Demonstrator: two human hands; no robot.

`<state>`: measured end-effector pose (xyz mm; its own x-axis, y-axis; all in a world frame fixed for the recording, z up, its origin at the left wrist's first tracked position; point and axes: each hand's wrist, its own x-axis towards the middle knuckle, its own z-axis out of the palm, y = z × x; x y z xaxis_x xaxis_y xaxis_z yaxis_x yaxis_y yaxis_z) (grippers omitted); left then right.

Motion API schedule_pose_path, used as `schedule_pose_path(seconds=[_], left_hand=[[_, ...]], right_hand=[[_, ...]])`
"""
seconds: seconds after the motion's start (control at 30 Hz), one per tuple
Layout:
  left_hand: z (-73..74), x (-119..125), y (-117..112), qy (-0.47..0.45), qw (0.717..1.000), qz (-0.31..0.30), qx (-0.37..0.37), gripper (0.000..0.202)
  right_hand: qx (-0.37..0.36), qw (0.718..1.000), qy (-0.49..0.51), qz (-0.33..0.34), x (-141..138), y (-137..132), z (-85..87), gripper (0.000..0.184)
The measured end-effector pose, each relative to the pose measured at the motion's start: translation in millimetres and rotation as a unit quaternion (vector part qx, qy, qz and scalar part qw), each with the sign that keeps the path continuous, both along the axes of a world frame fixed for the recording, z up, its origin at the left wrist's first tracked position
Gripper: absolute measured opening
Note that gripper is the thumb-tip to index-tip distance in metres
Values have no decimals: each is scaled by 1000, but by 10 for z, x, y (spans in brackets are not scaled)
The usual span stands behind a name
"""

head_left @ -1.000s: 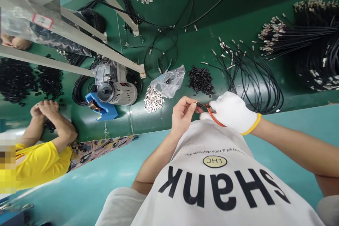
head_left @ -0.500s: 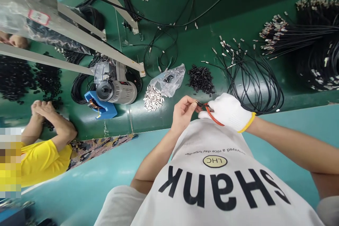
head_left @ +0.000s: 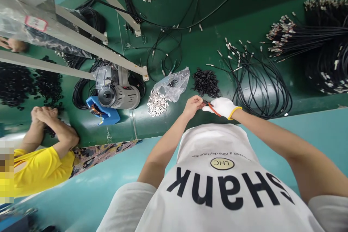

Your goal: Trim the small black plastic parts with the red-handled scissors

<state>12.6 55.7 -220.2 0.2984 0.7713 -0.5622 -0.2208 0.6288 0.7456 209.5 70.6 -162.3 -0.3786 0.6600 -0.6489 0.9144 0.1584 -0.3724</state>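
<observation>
My bare left hand (head_left: 193,106) is closed in a pinch at the table's near edge. What its fingertips hold is too small to make out. My right hand (head_left: 225,108), in a white glove with a yellow cuff, grips red-handled pliers (head_left: 215,110). Their dark jaws point left and meet the left fingertips. Just beyond the hands lies a pile of small black plastic pieces (head_left: 206,82). To its left are a clear plastic bag (head_left: 178,84) and a heap of small silvery pieces (head_left: 157,103).
Black cables with metal ends (head_left: 261,87) lie coiled at right, near a larger cable bundle (head_left: 323,58). A grey machine (head_left: 125,95) and a blue tape dispenser (head_left: 110,114) stand at left, beside white rack legs (head_left: 108,49). A co-worker in a yellow shirt (head_left: 43,170) sits at far left.
Both my hands have moved slightly forward, away from my body, with the pliers still in the right hand. The pliers' handles now show less beneath the glove.
</observation>
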Motion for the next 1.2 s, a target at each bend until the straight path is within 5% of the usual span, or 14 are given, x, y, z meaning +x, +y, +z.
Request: schedule_pose_path(seconds=[0.47, 0.7, 0.87, 1.2], left_hand=[[-451, 18, 503, -9, 997, -30, -75, 34], [-532, 81, 588, -15, 995, -31, -98, 34], [-366, -20, 514, 7, 999, -14, -52, 37], [353, 99, 145, 48, 989, 60, 125, 31]], right_hand=[[-85, 993, 26, -83, 0, 421, -445, 77], [-145, 974, 85, -151, 79, 492, -485, 71], [-156, 952, 156, -212, 205, 420, -341, 65], [-202, 842, 373, -332, 139, 119, 21, 61]])
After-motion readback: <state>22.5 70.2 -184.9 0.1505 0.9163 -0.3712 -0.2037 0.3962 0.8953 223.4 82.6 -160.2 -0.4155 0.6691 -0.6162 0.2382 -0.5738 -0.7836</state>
